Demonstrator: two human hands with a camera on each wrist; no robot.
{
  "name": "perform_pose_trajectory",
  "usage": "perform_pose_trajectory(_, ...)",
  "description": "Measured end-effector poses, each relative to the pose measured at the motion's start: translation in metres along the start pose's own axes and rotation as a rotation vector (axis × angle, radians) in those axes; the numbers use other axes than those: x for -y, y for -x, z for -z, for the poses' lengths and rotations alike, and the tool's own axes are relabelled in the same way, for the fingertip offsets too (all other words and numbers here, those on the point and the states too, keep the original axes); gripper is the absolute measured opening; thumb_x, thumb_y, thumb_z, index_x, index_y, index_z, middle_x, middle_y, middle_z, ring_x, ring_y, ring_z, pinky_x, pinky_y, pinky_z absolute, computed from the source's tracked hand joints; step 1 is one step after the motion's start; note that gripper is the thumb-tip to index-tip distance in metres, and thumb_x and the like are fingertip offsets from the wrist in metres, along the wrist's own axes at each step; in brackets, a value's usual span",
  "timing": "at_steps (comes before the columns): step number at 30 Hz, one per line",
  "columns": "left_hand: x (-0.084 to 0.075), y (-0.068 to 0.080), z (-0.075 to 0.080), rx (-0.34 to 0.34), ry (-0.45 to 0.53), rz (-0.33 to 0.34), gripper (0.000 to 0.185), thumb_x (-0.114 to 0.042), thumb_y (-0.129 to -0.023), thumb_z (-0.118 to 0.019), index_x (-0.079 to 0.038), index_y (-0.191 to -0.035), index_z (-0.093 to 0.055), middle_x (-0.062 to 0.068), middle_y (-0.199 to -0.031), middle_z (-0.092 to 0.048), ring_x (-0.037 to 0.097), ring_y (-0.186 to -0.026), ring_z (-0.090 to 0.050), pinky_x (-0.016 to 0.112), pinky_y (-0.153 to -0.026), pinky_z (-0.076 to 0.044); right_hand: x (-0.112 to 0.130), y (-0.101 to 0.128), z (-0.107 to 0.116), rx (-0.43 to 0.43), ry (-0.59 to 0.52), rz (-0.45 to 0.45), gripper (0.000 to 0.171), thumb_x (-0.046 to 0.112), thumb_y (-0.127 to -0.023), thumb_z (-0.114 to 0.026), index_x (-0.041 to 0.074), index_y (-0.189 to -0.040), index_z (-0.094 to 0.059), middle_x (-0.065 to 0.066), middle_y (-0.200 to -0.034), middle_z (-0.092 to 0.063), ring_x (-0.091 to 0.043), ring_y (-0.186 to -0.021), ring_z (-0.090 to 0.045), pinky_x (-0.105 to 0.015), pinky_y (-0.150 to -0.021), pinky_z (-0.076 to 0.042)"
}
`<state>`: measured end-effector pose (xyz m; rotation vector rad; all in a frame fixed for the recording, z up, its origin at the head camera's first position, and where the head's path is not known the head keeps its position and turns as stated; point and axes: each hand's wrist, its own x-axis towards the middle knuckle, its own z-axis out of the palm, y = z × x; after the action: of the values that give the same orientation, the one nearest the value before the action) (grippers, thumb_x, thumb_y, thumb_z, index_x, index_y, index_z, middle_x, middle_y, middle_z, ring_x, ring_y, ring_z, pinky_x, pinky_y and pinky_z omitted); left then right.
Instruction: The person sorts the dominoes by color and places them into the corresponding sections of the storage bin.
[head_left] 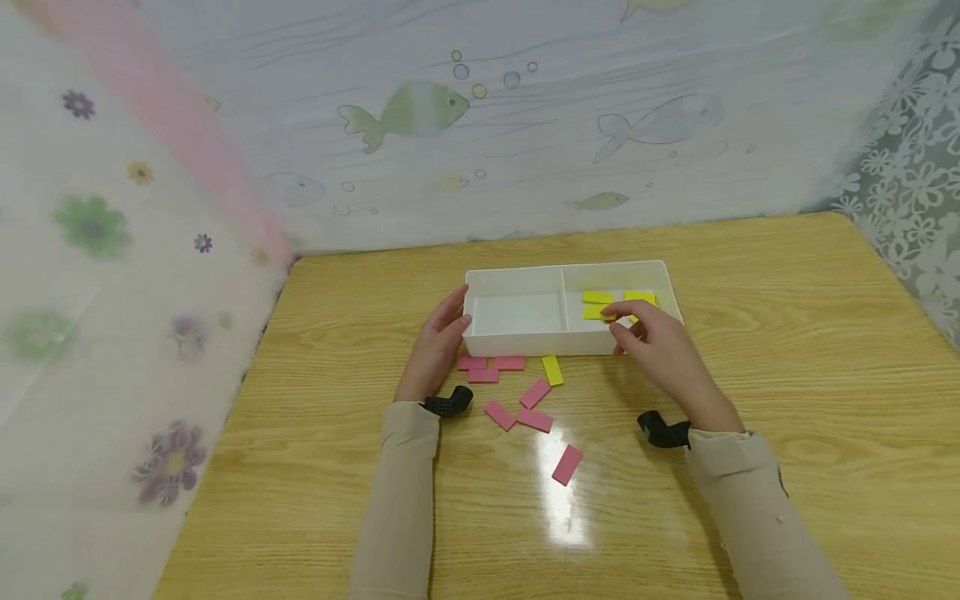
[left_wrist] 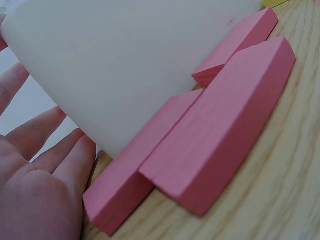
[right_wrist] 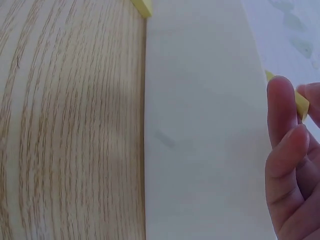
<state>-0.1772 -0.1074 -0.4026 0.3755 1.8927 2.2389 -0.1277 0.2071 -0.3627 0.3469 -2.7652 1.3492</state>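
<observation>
A white two-compartment box (head_left: 517, 343) stands on the wooden table. My left hand (head_left: 437, 350) rests against its left end, fingers spread and fairly straight along the wall in the left wrist view. Over the right compartment, my right hand (head_left: 656, 346) pinches a yellow block (right_wrist: 302, 105) between thumb and finger, partly hidden by the fingers. Several yellow blocks (head_left: 597, 297) lie inside that compartment. The left compartment's white floor (head_left: 517, 315) shows bare. Close to my left hand, pink blocks (left_wrist: 220, 120) lie along the box's front wall.
One yellow block (head_left: 552, 370) lies in front of the box, near its middle. More pink blocks (head_left: 535, 419) are scattered between my forearms, one pink block (head_left: 567, 464) nearest to me. A fish-patterned curtain (head_left: 525, 167) hangs behind the table's far edge.
</observation>
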Motion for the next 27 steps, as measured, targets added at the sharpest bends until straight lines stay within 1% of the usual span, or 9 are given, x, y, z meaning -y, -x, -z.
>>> perform_pose_trajectory(3, -0.0004, 0.0000, -0.0003, 0.003, 0.001, -0.004, 0.049, -0.008, -0.094, -0.042, -0.008, -0.141, -0.026, 0.010, -0.146, -0.018, 0.027, -0.132, -0.017, 0.039, -0.103, -0.023, -0.0005, 0.0003, 0.0010, 0.010, -0.006, -0.018, 0.026, 0.031, -0.091, -0.049, 0.017, -0.113, -0.055, -0.005, -0.096, -0.060, -0.022, -0.065, -0.060, -0.031, -0.056, -0.041)
perform_pose_trajectory(6, -0.0007, -0.0002, -0.0007, 0.006, 0.004, -0.011, 0.049, -0.008, -0.094, -0.042, -0.008, -0.141, -0.026, 0.010, -0.146, -0.018, 0.027, -0.133, -0.017, 0.039, -0.103, -0.022, -0.0013, 0.0001, 0.0019, 0.026, -0.027, -0.041, 0.028, 0.034, -0.092, -0.048, 0.018, -0.113, -0.055, -0.006, -0.101, -0.060, -0.023, -0.064, -0.061, -0.030, -0.054, -0.045)
perform_pose_trajectory(9, -0.0007, 0.0000, -0.0009, 0.006, 0.002, -0.014, 0.049, -0.007, -0.094, -0.042, -0.007, -0.141, -0.026, 0.010, -0.146, -0.018, 0.027, -0.133, -0.017, 0.039, -0.103, -0.023, -0.0023, -0.0002, 0.0015, 0.032, -0.054, -0.069, 0.026, 0.031, -0.091, -0.049, 0.017, -0.113, -0.055, -0.006, -0.108, -0.058, -0.023, -0.065, -0.062, -0.030, -0.053, -0.048)
perform_pose_trajectory(11, 0.0000, 0.0000, -0.0005, 0.007, 0.003, -0.017, 0.050, -0.009, -0.094, -0.043, -0.007, -0.141, -0.026, 0.010, -0.146, -0.018, 0.027, -0.133, -0.016, 0.039, -0.103, -0.022, -0.0033, -0.0006, 0.0008, 0.035, -0.059, -0.072, 0.026, 0.031, -0.091, -0.049, 0.017, -0.112, -0.055, -0.006, -0.112, -0.057, -0.022, -0.066, -0.063, -0.031, -0.054, -0.048)
perform_pose_trajectory(15, 0.0008, -0.0006, -0.0001, 0.011, 0.017, -0.022, 0.050, -0.009, -0.094, -0.044, -0.006, -0.141, -0.025, 0.010, -0.146, -0.018, 0.027, -0.133, -0.015, 0.038, -0.104, -0.022, -0.0050, -0.0011, 0.0006, 0.041, -0.060, -0.072, 0.025, 0.031, -0.091, -0.049, 0.017, -0.112, -0.055, -0.007, -0.111, -0.057, -0.022, -0.067, -0.063, -0.031, -0.055, -0.048)
perform_pose_trajectory(20, -0.0005, -0.0009, -0.0006, 0.006, 0.017, -0.017, 0.050, -0.008, -0.094, -0.044, -0.006, -0.140, -0.026, 0.010, -0.146, -0.018, 0.027, -0.133, -0.015, 0.037, -0.104, -0.022, -0.0047, -0.0011, 0.0003, 0.049, -0.071, -0.078, 0.021, 0.024, -0.091, -0.051, 0.016, -0.109, -0.057, -0.006, -0.106, -0.059, -0.022, -0.070, -0.064, -0.033, -0.055, -0.049)
perform_pose_trajectory(27, -0.0004, -0.0006, -0.0013, 0.003, 0.029, -0.018, 0.050, -0.009, -0.093, -0.044, -0.006, -0.140, -0.027, 0.011, -0.146, -0.018, 0.027, -0.133, -0.016, 0.037, -0.104, -0.022, -0.0037, -0.0014, 0.0001, 0.069, -0.055, -0.077, 0.022, 0.024, -0.092, -0.050, 0.013, -0.110, -0.057, -0.009, -0.101, -0.061, -0.022, -0.070, -0.064, -0.031, -0.055, -0.048)
